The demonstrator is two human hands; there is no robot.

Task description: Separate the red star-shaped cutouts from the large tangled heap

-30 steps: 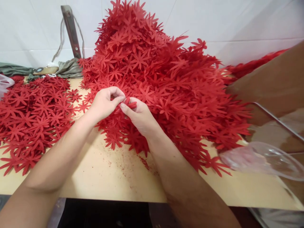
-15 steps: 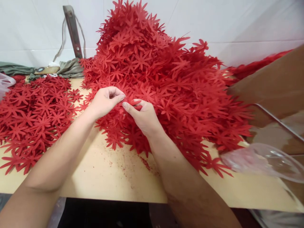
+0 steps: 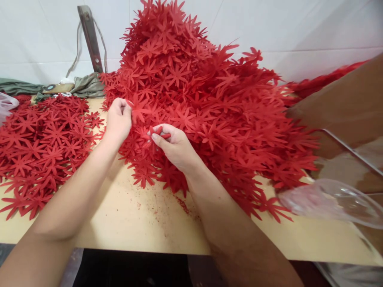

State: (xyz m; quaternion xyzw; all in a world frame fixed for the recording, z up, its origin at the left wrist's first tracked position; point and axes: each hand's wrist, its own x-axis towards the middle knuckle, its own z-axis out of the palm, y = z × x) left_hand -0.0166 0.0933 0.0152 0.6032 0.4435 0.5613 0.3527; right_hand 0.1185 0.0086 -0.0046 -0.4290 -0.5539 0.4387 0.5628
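Red flower-shaped pieces with long narrow petals make a tall heap [image 3: 179, 75] against the wall. A lower, flatter pile [image 3: 44, 139] of such pieces lies on the left. My left hand [image 3: 119, 119] is at the near left side of the tall heap, its fingers pinched on a petal of a red flower piece [image 3: 140, 111]. My right hand [image 3: 176, 145] is lower and to the right, before the heap, thumb and fingers closed on another red flower piece [image 3: 158, 133], which they partly cover.
The pale tabletop [image 3: 119, 223] bears red crumbs near its middle. A clear plastic bag [image 3: 332, 201] and a cardboard box [image 3: 347, 119] are on the right. Grey-green cloth [image 3: 89, 85] and a metal bracket [image 3: 89, 38] are at the back left.
My left hand has moved left and up, away from my right hand, and a flower piece now shows at its fingertips. My right hand has shifted slightly left, showing more of its red piece.
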